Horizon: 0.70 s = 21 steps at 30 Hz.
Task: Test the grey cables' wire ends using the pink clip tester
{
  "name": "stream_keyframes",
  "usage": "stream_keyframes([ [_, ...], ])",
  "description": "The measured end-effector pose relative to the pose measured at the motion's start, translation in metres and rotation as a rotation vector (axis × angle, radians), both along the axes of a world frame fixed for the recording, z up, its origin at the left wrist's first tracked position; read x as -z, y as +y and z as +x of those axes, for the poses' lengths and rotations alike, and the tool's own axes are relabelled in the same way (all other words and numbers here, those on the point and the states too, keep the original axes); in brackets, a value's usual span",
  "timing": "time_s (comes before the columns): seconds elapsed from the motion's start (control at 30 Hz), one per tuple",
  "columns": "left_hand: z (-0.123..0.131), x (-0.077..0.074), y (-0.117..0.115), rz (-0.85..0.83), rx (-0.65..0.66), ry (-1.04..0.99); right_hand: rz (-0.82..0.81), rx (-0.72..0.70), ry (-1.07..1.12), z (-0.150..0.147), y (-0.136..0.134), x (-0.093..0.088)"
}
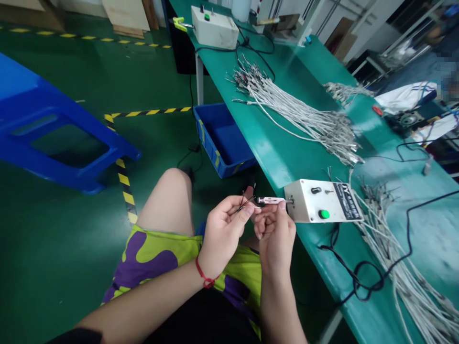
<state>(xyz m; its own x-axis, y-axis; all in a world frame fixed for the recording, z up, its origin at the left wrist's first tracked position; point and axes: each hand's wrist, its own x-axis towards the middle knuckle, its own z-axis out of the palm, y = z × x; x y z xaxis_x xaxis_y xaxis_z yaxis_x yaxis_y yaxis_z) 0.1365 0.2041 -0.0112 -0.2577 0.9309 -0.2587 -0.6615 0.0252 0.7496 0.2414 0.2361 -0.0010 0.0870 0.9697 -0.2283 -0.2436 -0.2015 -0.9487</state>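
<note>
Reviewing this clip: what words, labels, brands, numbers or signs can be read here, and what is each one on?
Black label on the white control box: its lettering is too small and blurred to read.
Yellow tape strips on the blue plastic crate: no readable text.
No other text can be read.

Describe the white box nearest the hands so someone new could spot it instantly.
On the long green workbench, two white boxes sit by the edge. Yours is the nearer one, right at the person's right hand. Unlike the far box with its yellow clamp, it has a dark label beside its green button.
</note>
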Motion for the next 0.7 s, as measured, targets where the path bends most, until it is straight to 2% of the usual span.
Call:
stream_keyframes([
  [0.13,-0.003,0.002,0.005,-0.012,-0.014,0.035,-0.013,0.002,0.119,0.001,0.003,0.003],
  [0.23,-0.007,-0.003,0.007,-0.036,-0.016,0.081,-0.036,-0.001,0.235,0.001,0.004,-0.002],
  [0.4,-0.014,-0.015,0.002,-0.129,0.097,0.096,-0.113,0.042,0.368,0.001,0.005,-0.009],
  [0.57,-0.023,-0.024,0.007,-0.151,0.137,0.094,-0.139,0.028,0.361,0.009,0.005,-0.004],
  [0.7,-0.027,-0.018,0.018,-0.160,0.154,0.089,-0.169,-0.012,0.315,0.011,0.004,-0.003],
])
